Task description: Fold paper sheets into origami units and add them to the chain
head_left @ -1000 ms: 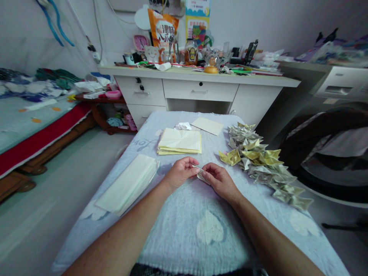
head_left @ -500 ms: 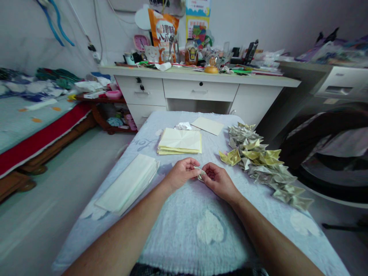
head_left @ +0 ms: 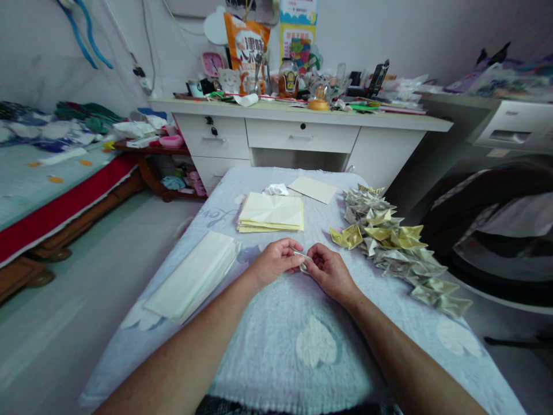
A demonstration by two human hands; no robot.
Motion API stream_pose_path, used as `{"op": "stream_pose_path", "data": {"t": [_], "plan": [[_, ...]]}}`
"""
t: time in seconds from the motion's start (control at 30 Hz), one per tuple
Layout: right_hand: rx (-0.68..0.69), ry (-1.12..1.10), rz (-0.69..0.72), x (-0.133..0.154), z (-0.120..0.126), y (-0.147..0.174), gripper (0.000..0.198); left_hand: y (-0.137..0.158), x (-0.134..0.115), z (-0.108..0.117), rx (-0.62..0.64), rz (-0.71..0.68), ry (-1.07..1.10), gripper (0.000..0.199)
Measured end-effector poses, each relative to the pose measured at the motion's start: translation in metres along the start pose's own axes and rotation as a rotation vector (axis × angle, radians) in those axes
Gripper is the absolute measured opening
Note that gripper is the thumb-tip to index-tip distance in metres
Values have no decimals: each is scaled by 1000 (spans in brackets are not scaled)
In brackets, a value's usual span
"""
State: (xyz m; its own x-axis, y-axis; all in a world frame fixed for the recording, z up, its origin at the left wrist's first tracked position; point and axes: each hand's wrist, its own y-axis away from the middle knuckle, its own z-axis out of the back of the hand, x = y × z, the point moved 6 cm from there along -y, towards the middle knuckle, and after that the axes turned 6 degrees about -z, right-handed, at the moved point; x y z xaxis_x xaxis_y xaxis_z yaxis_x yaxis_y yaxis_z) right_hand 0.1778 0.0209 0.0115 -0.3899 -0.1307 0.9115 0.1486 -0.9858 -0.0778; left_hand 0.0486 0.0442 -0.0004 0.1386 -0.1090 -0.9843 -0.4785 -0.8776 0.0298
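Between my two hands is a small folded piece of paper (head_left: 303, 262), partly hidden by the fingers. My left hand (head_left: 279, 260) pinches its left side, thumb below and fingers behind. On the other side my right hand (head_left: 329, 268) is closed on it with thumb and curled fingers. Beyond them lies a stack of square paper sheets (head_left: 271, 210), cream on top with yellow edges. To the right, folded paper pieces (head_left: 401, 248) in silver-grey and gold nest in a long row. A pile of long white folded paper (head_left: 194, 276) rests to the left.
A cloth with pale heart shapes (head_left: 317, 341) covers the table. Toward its far end are a flat cream sheet (head_left: 313, 189) and a crumpled white tissue (head_left: 275, 189). Behind stands a cluttered white desk (head_left: 302, 134); a washing machine (head_left: 510, 190) is at right, a bed (head_left: 56, 178) at left.
The fingers of my right hand have shifted slightly on the folded paper, and its angle has changed a little. Everything else stays in place.
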Motion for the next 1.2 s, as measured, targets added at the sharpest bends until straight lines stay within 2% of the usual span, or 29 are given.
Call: {"op": "stream_pose_path", "data": {"t": [0.4, 0.63, 0.9, 1.03, 1.2], "plan": [[-32, -11, 24, -9, 2, -3, 14, 1, -2, 1, -8, -13, 39, 37], [-6, -20, 21, -8, -2, -2, 13, 1, -1, -2, 10, -25, 59, 36], [-54, 103, 21, -2, 2, -2, 12, 0, 0, -3, 8, -55, 16, 42], [-24, 133, 46, 1, -2, -1, 11, -1, -1, -3, -30, -80, -53, 37], [-8, 30, 48, 1, -2, 1, 14, -2, -4, 3, -99, -111, 24, 29]]}}
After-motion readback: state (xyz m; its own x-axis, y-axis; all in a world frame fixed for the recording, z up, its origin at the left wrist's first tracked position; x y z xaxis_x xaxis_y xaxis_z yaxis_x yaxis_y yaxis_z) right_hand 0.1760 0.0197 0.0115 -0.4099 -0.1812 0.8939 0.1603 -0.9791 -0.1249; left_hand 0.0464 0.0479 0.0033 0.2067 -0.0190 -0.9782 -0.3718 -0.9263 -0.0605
